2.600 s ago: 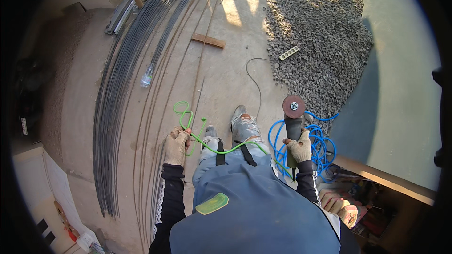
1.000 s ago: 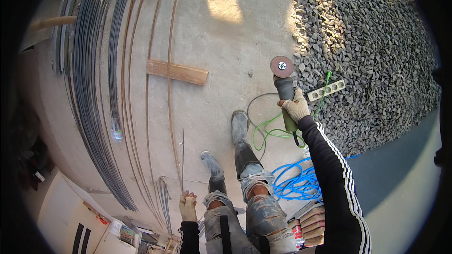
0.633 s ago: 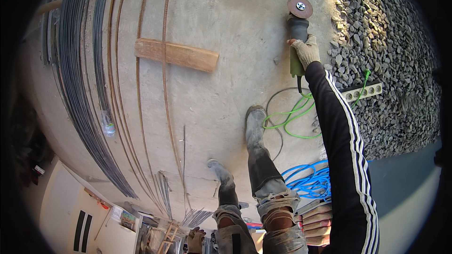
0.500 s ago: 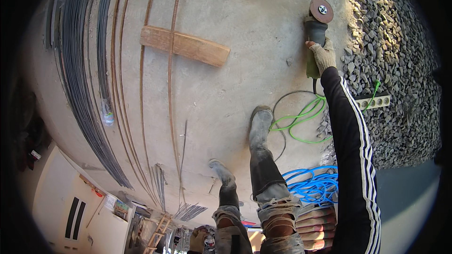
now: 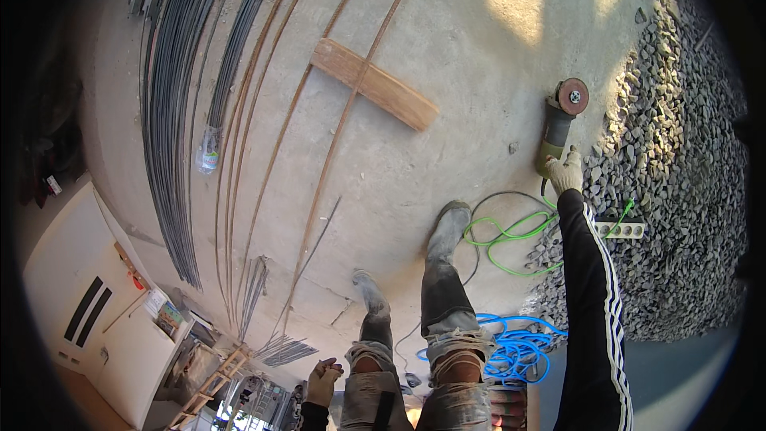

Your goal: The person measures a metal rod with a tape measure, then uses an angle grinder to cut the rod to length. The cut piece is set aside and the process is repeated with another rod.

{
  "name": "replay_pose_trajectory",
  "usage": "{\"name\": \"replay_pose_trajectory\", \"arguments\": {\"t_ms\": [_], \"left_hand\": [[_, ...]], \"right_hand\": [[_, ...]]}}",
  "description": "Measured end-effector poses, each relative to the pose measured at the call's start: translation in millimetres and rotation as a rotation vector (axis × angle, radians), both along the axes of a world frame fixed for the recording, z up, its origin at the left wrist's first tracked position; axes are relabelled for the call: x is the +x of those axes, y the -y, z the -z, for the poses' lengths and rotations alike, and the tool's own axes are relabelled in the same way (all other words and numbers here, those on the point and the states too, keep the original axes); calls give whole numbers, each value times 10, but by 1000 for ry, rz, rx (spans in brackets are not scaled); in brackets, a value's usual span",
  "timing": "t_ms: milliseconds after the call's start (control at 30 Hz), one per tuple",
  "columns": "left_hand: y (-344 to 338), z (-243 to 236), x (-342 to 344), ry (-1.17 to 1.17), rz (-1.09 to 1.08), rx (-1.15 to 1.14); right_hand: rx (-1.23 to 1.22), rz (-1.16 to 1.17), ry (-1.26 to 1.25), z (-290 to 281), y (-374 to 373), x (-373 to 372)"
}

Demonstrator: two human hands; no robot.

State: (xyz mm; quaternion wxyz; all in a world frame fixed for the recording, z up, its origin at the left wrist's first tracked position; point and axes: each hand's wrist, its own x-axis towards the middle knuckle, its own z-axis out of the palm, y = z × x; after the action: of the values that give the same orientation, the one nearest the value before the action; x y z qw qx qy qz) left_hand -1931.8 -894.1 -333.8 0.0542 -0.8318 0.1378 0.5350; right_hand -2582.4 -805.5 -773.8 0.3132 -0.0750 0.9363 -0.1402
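Observation:
An angle grinder [image 5: 557, 124] with a brown disc lies on the concrete beside the gravel. My right hand [image 5: 565, 169], in a pale fingerless glove, touches the lower end of its green body, fingers loosely apart. My left hand [image 5: 323, 380], gloved and low near my left leg, has curled fingers; whatever is in them is too small to make out. A green cord [image 5: 511, 235] loops below the grinder. A power strip [image 5: 620, 230] with a green plug above it rests at the gravel's edge, partly behind my right sleeve.
Long steel rods [image 5: 171, 152] run along the left, with a wooden plank [image 5: 403, 105] and a plastic bottle [image 5: 209, 149] among them. Gravel [image 5: 678, 215] covers the right side. A blue hose [image 5: 519, 351] is coiled by my boots. A white panel [image 5: 112, 303] and clutter fill the lower left.
My left hand has released the green cord it held earlier and moved down. The grinder has gone from raised to lying down, my right fingers looser on it. The view has tilted and shifted.

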Motion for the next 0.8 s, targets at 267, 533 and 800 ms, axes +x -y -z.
{"name": "replay_pose_trajectory", "arguments": {"t_ms": [267,533,800], "left_hand": [[-94,-581,-403,-36,228,-86],[-280,-1102,-692,-65,329,-97],[-510,-1153,-786,-79,475,-52]], "right_hand": [[-452,249,507,-2337,355,1522],[-474,391,1029,-3844,252,3100],[-7,-232,801,-4423,-506,3749]]}}
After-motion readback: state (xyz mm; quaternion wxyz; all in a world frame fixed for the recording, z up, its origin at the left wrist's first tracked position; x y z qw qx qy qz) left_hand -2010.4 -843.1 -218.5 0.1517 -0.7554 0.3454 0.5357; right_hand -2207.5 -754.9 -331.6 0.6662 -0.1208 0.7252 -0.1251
